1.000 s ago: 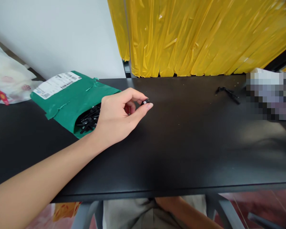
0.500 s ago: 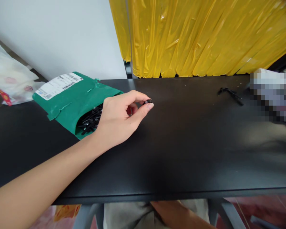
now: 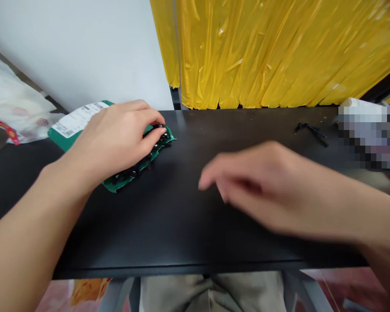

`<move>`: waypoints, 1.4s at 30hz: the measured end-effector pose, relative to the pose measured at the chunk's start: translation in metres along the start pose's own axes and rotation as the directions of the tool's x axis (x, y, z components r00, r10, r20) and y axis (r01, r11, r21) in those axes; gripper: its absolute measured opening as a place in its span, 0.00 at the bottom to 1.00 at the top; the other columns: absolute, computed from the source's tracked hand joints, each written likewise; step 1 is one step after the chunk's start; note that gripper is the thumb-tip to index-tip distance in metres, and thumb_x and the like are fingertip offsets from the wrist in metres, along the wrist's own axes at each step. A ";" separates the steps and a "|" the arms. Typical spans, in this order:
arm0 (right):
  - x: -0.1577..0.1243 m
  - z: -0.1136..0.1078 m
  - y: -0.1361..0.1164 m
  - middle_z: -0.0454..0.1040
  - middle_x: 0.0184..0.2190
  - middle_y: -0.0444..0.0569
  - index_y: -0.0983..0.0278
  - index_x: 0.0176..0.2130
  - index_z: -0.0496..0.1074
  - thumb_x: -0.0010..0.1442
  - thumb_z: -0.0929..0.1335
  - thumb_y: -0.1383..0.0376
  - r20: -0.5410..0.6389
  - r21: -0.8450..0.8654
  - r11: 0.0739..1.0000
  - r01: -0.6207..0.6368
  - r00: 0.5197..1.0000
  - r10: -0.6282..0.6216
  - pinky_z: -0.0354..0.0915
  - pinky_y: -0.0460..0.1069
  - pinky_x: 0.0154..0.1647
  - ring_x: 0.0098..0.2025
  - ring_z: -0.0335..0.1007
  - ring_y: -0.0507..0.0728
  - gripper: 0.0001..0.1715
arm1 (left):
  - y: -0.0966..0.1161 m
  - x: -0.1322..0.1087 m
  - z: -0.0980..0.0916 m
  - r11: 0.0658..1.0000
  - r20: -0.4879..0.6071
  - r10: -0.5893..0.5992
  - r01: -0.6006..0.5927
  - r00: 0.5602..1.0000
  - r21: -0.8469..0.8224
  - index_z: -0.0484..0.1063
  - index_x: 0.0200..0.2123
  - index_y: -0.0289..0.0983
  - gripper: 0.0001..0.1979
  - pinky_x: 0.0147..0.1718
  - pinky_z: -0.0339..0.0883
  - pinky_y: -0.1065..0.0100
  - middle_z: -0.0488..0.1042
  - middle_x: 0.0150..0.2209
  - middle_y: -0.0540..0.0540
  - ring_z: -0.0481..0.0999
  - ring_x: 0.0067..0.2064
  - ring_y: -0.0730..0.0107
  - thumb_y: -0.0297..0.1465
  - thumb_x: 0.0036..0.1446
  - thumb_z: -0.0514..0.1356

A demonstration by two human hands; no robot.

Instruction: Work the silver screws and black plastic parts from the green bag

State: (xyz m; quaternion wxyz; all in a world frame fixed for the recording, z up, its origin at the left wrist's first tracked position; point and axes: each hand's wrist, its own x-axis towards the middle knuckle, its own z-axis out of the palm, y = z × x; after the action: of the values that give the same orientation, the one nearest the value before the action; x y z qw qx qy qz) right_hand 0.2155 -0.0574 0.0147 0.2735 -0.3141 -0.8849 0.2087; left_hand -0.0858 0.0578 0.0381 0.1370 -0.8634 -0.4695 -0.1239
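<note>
Found the left hand (image 3: 117,134) curled over the small black parts (image 3: 131,171) at the mouth of the green mailer (image 3: 113,185) on the black table (image 3: 169,225), grasp impossible to tell, right hand (image 3: 256,190) blurred and open above it; judged a hasty drag likely to scatter parts.

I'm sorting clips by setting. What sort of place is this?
Probably a small workshop or home packing bench: a black table, a torn green mailer bag full of small black parts, and yellow plastic sheeting hung behind it.
</note>
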 end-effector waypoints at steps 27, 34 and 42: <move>0.037 0.014 0.090 0.57 0.17 0.43 0.59 0.17 0.59 0.40 0.59 0.70 -0.428 0.423 0.883 -0.201 0.815 0.390 0.43 0.51 0.26 0.23 0.52 0.51 0.07 | -0.038 -0.006 -0.006 0.981 0.160 -0.111 0.134 0.981 -0.139 0.83 0.30 0.47 0.03 0.25 0.56 0.62 0.76 0.21 0.55 0.70 0.22 0.65 0.36 0.57 0.72; 0.035 0.008 0.095 0.67 0.19 0.43 0.60 0.18 0.67 0.41 0.60 0.73 -0.384 0.404 0.870 -0.282 0.811 0.441 0.50 0.49 0.26 0.24 0.59 0.51 0.11 | -0.042 -0.009 0.012 0.988 0.183 -0.074 0.097 0.980 -0.119 0.82 0.31 0.47 0.03 0.21 0.57 0.62 0.79 0.23 0.57 0.71 0.20 0.69 0.36 0.57 0.72; 0.036 0.009 0.093 0.67 0.18 0.41 0.62 0.20 0.72 0.46 0.60 0.77 -0.343 0.392 0.856 -0.337 0.810 0.476 0.54 0.47 0.25 0.22 0.61 0.49 0.16 | -0.048 -0.009 0.003 0.992 0.210 -0.088 0.104 0.974 -0.065 0.80 0.29 0.46 0.05 0.18 0.55 0.63 0.74 0.18 0.58 0.69 0.16 0.71 0.37 0.53 0.71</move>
State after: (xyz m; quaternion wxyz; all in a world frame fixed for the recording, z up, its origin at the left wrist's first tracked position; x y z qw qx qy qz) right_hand 0.2276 0.0314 -0.0292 0.4553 -0.4889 -0.6688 0.3262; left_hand -0.1310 0.0772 0.0380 0.0485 -0.8524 -0.5175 -0.0575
